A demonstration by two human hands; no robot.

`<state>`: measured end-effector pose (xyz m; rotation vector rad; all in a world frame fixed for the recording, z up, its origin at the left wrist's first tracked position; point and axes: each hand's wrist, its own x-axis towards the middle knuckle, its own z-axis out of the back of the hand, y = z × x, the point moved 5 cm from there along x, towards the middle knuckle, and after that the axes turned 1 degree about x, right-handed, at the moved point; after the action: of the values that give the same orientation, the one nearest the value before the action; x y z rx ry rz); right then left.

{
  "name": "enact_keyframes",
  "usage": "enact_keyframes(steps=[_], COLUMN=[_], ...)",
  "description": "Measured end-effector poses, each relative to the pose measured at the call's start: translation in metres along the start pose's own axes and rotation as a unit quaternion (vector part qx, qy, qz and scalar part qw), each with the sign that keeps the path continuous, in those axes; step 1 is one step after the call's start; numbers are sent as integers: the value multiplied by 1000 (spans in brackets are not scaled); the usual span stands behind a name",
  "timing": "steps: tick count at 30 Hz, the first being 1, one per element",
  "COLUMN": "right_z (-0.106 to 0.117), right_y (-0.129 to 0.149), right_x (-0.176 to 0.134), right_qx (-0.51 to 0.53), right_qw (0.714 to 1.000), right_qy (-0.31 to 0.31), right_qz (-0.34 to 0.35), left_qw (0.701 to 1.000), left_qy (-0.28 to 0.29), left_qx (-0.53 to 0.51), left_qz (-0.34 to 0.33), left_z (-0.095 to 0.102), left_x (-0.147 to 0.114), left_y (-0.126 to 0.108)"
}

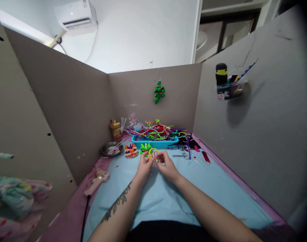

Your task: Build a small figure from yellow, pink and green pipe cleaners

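Three flat grey panels [133,90] enclose the work area on the left, back and right. Within them stands a desk sheeted in glossy pink [68,215], largely overlaid by a wrinkled pale blue cloth [214,178]. At the back, a bright blue, shallow rectangular plastic tray [166,144] carries a tangled heap of multicoloured fuzzy craft stems [156,131]. A clear plastic box [229,92] on the right panel contains tools; a green bead-like cluster [159,92] hangs at the back panel. Pink glue gun [96,183], small green light showing, lies at the left edge. Left hand [144,164] and right hand [168,166] meet above the cloth, in front of the tray; fingers of both narrow, pinching a small looped piece of yellow and pink fuzzy stem [155,155] between them. Round steel bowl [103,151]: back left. Orange-and-white fuzzy figure [131,151] and bright green fuzzy figure [145,148] sit side by side before the tray, the green one just beyond the left hand. Metal scissors [185,156] lie to the right of the hands; farther right, a flat red strip [206,157], material unclear.
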<state>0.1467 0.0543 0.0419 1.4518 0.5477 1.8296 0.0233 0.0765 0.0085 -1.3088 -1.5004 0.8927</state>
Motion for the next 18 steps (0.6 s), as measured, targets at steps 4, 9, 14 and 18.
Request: enact_keyframes(steps=[4, 9, 14, 18], right_z=[-6, -7, -5, 0], right_y=[11, 15, 15, 16], right_x=[-2, -1, -1, -1], right_qx=[-85, -129, -115, -99], right_qw=[991, 985, 987, 988], right_qy=[57, 60, 43, 1], right_qz=[88, 100, 104, 120], left_qw=[998, 995, 993, 995], left_qy=[-21, -4, 4, 0], left_qx=[-24, -62, -77, -68], left_qz=[51, 78, 84, 73], left_z=[2, -2, -3, -3], left_x=[-3, -4, -4, -3], left_y=[-1, -4, -5, -5])
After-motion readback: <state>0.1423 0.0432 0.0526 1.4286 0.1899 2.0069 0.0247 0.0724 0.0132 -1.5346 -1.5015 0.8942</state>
